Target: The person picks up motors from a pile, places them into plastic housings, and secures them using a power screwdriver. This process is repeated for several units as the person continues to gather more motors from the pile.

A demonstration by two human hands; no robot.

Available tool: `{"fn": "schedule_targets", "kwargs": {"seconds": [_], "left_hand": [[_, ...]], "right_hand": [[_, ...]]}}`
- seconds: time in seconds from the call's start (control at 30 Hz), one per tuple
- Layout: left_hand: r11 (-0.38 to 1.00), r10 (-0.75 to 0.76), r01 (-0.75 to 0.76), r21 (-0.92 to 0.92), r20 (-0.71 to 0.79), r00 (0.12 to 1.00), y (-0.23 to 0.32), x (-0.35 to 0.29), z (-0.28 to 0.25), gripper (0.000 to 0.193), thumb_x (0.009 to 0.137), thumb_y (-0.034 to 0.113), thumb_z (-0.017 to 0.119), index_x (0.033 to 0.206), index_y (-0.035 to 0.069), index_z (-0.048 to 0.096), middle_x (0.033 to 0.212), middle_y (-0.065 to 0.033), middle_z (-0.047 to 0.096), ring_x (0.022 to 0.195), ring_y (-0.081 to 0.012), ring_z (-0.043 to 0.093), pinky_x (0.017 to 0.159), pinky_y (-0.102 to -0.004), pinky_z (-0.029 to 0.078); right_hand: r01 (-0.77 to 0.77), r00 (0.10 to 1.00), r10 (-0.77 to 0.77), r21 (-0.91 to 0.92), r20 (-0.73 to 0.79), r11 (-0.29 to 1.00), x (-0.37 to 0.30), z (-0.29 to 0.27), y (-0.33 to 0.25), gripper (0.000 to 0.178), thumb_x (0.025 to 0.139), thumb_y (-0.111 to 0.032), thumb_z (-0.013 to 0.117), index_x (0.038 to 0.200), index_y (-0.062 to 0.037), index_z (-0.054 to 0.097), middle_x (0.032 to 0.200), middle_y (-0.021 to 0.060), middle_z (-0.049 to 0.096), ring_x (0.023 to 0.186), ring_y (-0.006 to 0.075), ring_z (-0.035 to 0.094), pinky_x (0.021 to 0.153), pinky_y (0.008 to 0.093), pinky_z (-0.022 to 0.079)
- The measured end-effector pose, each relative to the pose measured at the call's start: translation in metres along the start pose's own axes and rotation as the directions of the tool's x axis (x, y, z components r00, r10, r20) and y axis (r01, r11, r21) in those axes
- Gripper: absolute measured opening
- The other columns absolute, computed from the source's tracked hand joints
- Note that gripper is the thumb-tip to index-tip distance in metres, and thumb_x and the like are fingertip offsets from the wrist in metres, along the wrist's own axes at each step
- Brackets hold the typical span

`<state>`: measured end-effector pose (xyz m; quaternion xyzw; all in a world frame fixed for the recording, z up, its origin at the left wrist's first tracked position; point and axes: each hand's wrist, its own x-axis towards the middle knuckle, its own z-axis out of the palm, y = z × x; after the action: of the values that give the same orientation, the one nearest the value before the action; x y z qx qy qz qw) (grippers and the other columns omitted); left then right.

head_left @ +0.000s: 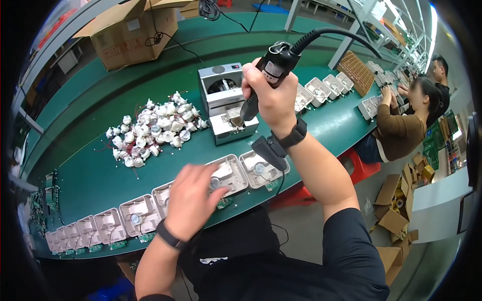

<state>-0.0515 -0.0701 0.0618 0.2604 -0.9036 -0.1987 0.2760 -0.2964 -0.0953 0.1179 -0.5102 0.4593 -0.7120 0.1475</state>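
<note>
Grips black screwdriver (282, 57) in right hand (276, 98) at upper centre, with tip down at grey machine (218, 105), and spreads left hand (191, 195), apparently empty, over pale housings (241, 171) at lower centre, risking a slip from over-tilting or a green circuit board (225, 202) knocked by a stray thumb.

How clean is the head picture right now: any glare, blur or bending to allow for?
Head view: the green table bows toward the rim and the corners go black; a pale sheen lies on its right part; the ceiling light at upper right is washed out; the left hand looks slightly smeared, the black tool crisper.
</note>
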Motion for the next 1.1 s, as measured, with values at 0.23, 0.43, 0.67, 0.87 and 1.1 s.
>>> {"fn": "schedule_targets", "kwargs": {"seconds": [0.23, 0.43, 0.67, 0.87, 1.1], "left_hand": [[0.894, -0.427, 0.445, 0.044, -0.217, 0.878, -0.043, -0.118, -0.076, 0.032, 0.079, 0.009, 0.080, 0.108, 0.001, 0.068, 0.100, -0.0129, 0.069, 0.092, -0.0308, 0.063, 0.082, -0.0406, 0.052], [0.821, -0.530, 0.564, 0.084, -0.252, 0.810, -0.071, -0.165, -0.088, 0.030, 0.081, 0.005, 0.077, 0.109, 0.001, 0.066, 0.104, -0.0137, 0.068, 0.097, -0.0320, 0.062, 0.087, -0.0408, 0.050], [0.855, -0.439, 0.483, 0.186, -0.236, 0.867, -0.070, -0.184, -0.094, 0.046, 0.076, 0.012, 0.082, 0.117, 0.001, 0.064, 0.116, -0.0148, 0.066, 0.112, -0.0370, 0.058, 0.097, -0.0447, 0.046], [0.892, -0.336, 0.334, 0.305, -0.046, 0.941, -0.074, -0.179, -0.093, 0.061, 0.070, 0.026, 0.088, 0.121, 0.005, 0.064, 0.123, -0.0147, 0.063, 0.116, -0.0382, 0.057, 0.101, -0.0470, 0.045], [0.846, -0.350, 0.388, 0.366, -0.170, 0.921, -0.091, -0.189, -0.092, 0.056, 0.078, 0.019, 0.082, 0.128, 0.004, 0.062, 0.127, -0.0156, 0.061, 0.118, -0.0369, 0.057, 0.101, -0.0449, 0.045]], "right_hand": [[-0.085, 0.996, 0.084, 0.026, 0.009, 0.996, -0.004, 0.007, 0.013, 0.021, 0.095, -0.017, 0.066, 0.082, 0.0009, 0.063, 0.068, 0.0065, 0.063, 0.058, 0.0127, 0.059, 0.058, 0.0270, 0.047], [-0.005, 0.997, 0.010, 0.059, -0.072, 0.998, 0.007, 0.012, -0.001, 0.021, 0.094, -0.018, 0.068, 0.085, 0.0007, 0.065, 0.068, 0.0060, 0.063, 0.057, 0.0133, 0.058, 0.057, 0.0277, 0.047], [-0.168, 0.986, 0.168, -0.020, -0.004, 0.986, -0.005, 0.021, 0.003, 0.017, 0.094, -0.018, 0.067, 0.092, -0.0014, 0.065, 0.072, 0.0066, 0.062, 0.058, 0.0150, 0.059, 0.056, 0.0280, 0.047], [-0.199, 0.980, 0.197, 0.189, 0.031, 0.962, -0.060, -0.010, -0.041, 0.016, 0.100, -0.021, 0.055, 0.102, -0.0048, 0.052, 0.081, 0.0061, 0.053, 0.064, 0.0149, 0.050, 0.060, 0.0292, 0.044], [-0.164, 0.984, 0.153, 0.138, 0.088, 0.977, -0.099, -0.031, -0.042, 0.020, 0.098, -0.020, 0.054, 0.108, -0.0031, 0.050, 0.083, 0.0093, 0.053, 0.064, 0.0169, 0.051, 0.061, 0.0307, 0.045]]}}
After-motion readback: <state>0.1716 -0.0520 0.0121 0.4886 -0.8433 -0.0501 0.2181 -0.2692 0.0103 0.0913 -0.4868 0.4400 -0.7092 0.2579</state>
